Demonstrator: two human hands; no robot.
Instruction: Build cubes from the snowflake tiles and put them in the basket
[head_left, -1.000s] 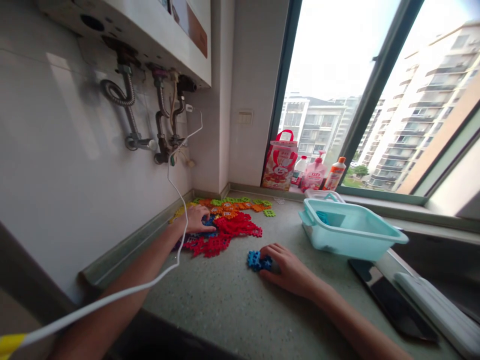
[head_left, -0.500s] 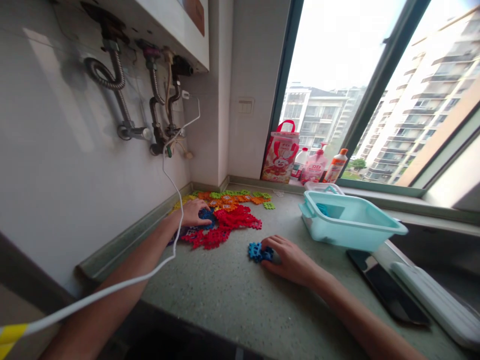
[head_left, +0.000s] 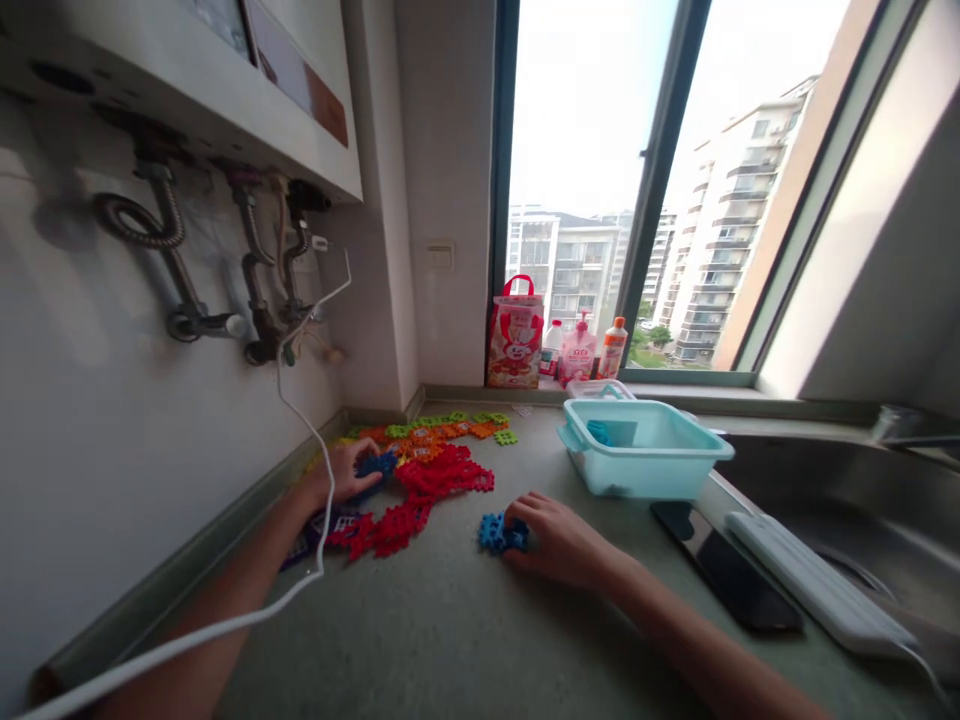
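My left hand (head_left: 346, 470) is closed around dark blue interlocking plastic pieces (head_left: 376, 466) at the left of the pile. Red pieces (head_left: 442, 472) lie just to their right, orange ones (head_left: 421, 450) behind. Purple pieces (head_left: 300, 545) show partly under my left forearm. Out on the bare counter, my right hand (head_left: 559, 540) curls its thumb and fingers round a small clump of light blue pieces (head_left: 493, 532), which rests on the surface. A white cable (head_left: 321, 500) hangs across the view in front of my left wrist.
A turquoise plastic basin (head_left: 645, 470) with some blue pieces inside stands right of the pile. Near it lie a black phone (head_left: 724, 565) and a long white case (head_left: 817, 580), beside the steel sink (head_left: 787, 480). Bottles and a red bag (head_left: 516, 340) line the windowsill.
My view has swung right and levelled, so more of the sink shows. Both hands stay at their blue pieces, with little visible movement over the counter.
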